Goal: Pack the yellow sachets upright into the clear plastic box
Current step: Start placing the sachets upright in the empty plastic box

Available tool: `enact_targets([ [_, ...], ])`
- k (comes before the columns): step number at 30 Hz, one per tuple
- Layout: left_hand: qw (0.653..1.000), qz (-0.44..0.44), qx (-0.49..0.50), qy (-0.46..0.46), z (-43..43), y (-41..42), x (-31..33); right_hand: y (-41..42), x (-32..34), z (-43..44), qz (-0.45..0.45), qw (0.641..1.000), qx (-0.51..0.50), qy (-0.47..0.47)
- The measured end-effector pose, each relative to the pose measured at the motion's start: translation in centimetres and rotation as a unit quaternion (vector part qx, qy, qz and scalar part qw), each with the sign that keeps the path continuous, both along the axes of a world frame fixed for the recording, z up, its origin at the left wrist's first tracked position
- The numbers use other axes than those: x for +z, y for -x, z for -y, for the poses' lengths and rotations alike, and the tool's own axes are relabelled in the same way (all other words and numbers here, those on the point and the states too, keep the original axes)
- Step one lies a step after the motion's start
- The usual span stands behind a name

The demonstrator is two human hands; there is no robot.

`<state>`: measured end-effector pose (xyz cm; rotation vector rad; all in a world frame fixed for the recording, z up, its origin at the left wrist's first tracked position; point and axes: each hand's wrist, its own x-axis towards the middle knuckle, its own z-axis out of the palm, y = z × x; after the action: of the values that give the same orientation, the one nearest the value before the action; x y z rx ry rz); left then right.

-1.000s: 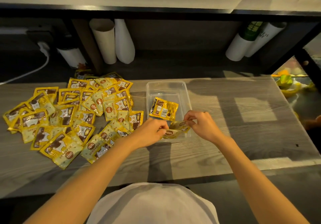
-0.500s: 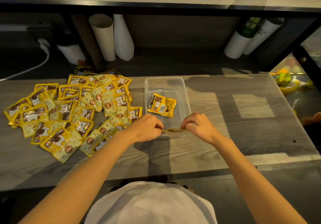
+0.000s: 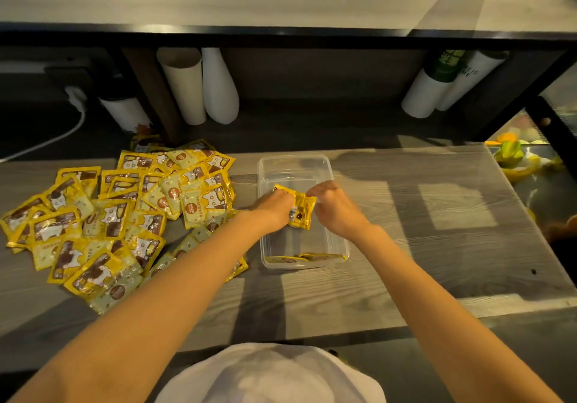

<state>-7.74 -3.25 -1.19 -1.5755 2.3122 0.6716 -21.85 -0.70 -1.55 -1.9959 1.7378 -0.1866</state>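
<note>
Hands moved from near end of clear plastic box (image 3: 293,160) to its middle. Left hand (image 3: 274,207) and right hand (image 3: 332,207) each pinch the loose sachet (image 3: 300,210) there. Next, probably: stand it upright against packed sachets (image 3: 307,257) at box's near end.

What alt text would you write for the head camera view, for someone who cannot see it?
The left hand and right hand hold one yellow sachet over a clear plastic box on a grey table. A few packed sachets stand at its near end; a loose pile lies to the left.
</note>
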Motion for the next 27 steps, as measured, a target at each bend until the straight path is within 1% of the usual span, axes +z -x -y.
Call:
enact_targets([
  [3, 0.995, 0.084, -0.056, -0.018, 0.6, 0.6, -1.2, -1.0, -1.1, 1.1, -0.025, 0.998, 0.027, -0.051],
  [6, 0.978, 0.170, -0.121, 0.013, 1.1, 0.8, -2.2, -1.1, -0.7, 1.2, -0.066, 0.996, 0.039, -0.053],
  [7, 0.974, 0.181, -0.135, 0.027, 1.2, 0.9, -2.6, -1.1, -0.7, 1.1, -0.080, 0.994, 0.037, -0.068],
  [9, 0.972, 0.176, -0.139, 0.063, 1.3, 0.8, -3.4, -1.0, -0.8, 0.9, -0.105, 0.988, 0.038, -0.105],
  [12, 0.972, 0.164, -0.143, 0.085, 1.3, 1.0, -3.5, -1.2, -0.8, 0.9, -0.121, 0.982, 0.045, -0.136],
  [14, 0.979, 0.123, -0.139, 0.088, 1.4, 1.0, -2.9, -1.5, -0.7, 1.2, -0.119, 0.983, 0.040, -0.137],
  [15, 0.985, 0.087, -0.126, 0.082, 1.6, 0.9, -2.5, -1.6, -0.7, 1.3, -0.120, 0.983, 0.032, -0.134],
  [18, 0.997, -0.040, -0.018, 0.056, 2.1, 0.5, -0.4, -1.7, -0.3, 1.6, -0.127, 0.985, -0.007, -0.114],
  [20, 0.989, -0.117, 0.079, 0.050, 2.4, 0.1, 0.8, -1.7, 0.0, 1.9, -0.131, 0.985, -0.036, -0.107],
  [22, 0.967, -0.189, 0.167, 0.035, 2.6, -0.4, 1.5, -1.5, 0.2, 2.0, -0.103, 0.984, -0.060, -0.129],
  [23, 0.955, -0.221, 0.199, 0.019, 2.7, -0.8, 1.6, -1.3, 0.2, 2.1, -0.073, 0.983, -0.076, -0.148],
  [25, 0.938, -0.257, 0.229, -0.025, 2.8, -1.4, 1.8, -1.0, 0.1, 1.9, 0.034, 0.972, -0.128, -0.192],
  [27, 0.941, -0.253, 0.219, -0.056, 2.6, -1.9, 1.8, -0.9, 0.3, 1.4, 0.164, 0.939, -0.195, -0.230],
])
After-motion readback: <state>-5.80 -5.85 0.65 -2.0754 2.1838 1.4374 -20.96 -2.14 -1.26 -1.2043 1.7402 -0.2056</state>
